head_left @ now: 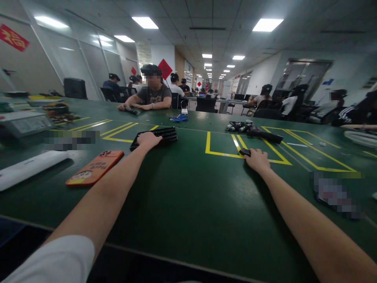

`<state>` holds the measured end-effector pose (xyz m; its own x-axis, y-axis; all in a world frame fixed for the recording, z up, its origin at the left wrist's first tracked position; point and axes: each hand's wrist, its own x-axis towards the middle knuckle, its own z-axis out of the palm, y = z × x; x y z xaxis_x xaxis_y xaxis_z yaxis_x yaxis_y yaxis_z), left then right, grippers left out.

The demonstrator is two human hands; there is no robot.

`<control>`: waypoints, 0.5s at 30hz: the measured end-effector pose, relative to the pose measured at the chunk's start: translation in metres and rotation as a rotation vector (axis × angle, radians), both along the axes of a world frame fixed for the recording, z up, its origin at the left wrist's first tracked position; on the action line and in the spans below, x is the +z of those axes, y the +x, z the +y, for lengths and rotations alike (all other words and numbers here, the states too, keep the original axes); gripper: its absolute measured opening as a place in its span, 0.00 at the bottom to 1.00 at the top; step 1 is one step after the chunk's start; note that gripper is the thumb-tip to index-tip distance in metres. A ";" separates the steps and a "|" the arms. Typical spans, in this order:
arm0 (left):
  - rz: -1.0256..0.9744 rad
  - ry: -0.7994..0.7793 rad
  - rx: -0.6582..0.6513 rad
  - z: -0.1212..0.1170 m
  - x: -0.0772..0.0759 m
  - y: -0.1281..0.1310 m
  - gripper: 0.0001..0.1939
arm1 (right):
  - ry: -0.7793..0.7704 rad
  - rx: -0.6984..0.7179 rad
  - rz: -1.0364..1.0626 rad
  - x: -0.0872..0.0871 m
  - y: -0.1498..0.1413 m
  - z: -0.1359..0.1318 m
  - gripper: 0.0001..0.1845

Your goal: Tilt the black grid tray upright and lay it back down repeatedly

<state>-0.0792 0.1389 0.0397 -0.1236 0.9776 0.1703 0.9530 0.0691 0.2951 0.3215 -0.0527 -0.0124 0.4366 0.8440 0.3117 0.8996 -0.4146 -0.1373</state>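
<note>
On the green table (188,184), my left hand (149,139) is closed over the near left part of a black ridged object (169,134) made of parallel bars. Its exact kind cannot be made out, and the palm hides part of it. To the right, my right hand (259,160) grips a short black piece (245,152) between thumb and fingers, at the front line of a yellow tape frame (207,143). Beyond that hand are a pile of black cylindrical parts with shiny ends (240,125) and a longer black tube (269,136).
An orange phone case (96,168) and a long white object (32,169) lie left of my left arm. A blurred item (335,194) lies right of my right arm. Across the table sits a person (153,94) handling a dark object; blue items (179,118) lie nearby.
</note>
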 end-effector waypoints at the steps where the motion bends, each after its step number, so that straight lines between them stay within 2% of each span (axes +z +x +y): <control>1: 0.032 -0.002 0.012 0.001 0.000 -0.001 0.30 | 0.011 -0.005 -0.013 0.001 -0.002 -0.001 0.21; 3: 0.093 0.067 0.042 0.000 0.002 0.001 0.26 | 0.052 -0.020 -0.050 0.003 -0.007 -0.003 0.24; 6: 0.057 0.239 -0.076 -0.011 0.003 0.018 0.20 | 0.158 0.004 -0.068 0.007 -0.023 -0.001 0.28; 8: -0.003 0.315 -0.259 -0.025 -0.003 0.040 0.22 | 0.225 0.105 -0.017 0.008 -0.042 0.003 0.30; 11: -0.050 0.230 -0.621 -0.052 -0.022 0.083 0.27 | 0.232 0.325 0.058 0.004 -0.082 0.009 0.32; 13: -0.008 0.129 -0.819 -0.066 -0.035 0.107 0.28 | 0.115 0.474 0.085 -0.003 -0.108 0.010 0.34; 15: 0.045 0.051 -0.910 -0.075 -0.045 0.121 0.25 | -0.038 0.594 0.111 -0.009 -0.126 0.010 0.36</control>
